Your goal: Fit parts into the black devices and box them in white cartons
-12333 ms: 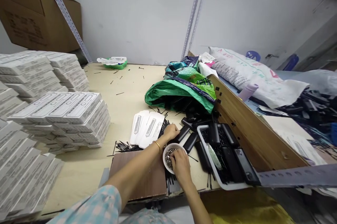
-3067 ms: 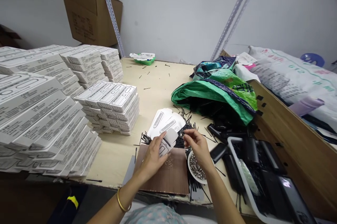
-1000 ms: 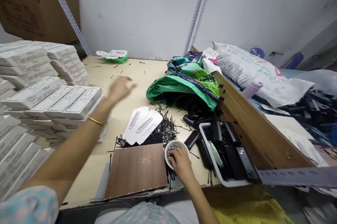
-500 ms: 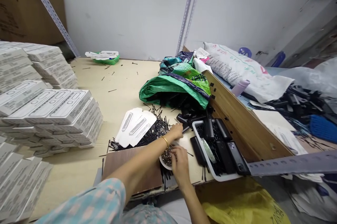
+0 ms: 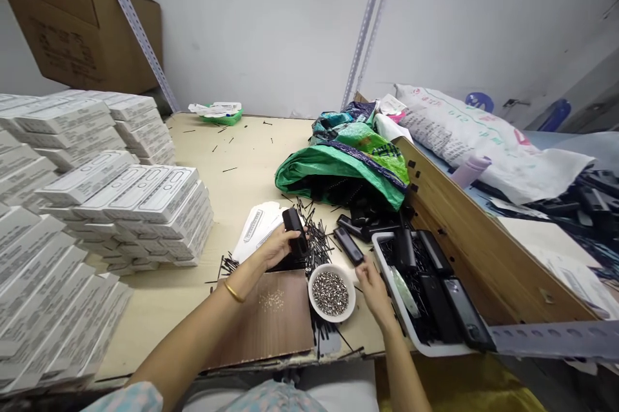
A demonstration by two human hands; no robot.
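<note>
My left hand grips a black oblong plastic case above the dark sticks and white printed cards. My right hand has its fingers closed at the near end of another black plastic case, slanting towards the bags. Between my hands stands a white bowl full of small shiny metal pieces. On a brown board below my left hand lies a scatter of tiny pale bits.
White printed boxes are stacked at left. At right, a white tray holds black cases and thin sticks, beside a wooden divider. A green sack lies behind. A green dish sits near the wall.
My right hand has left the bowl and moved to a black case on the right. My left hand has drawn back leftwards, now holding a black case. The view has shifted left.
</note>
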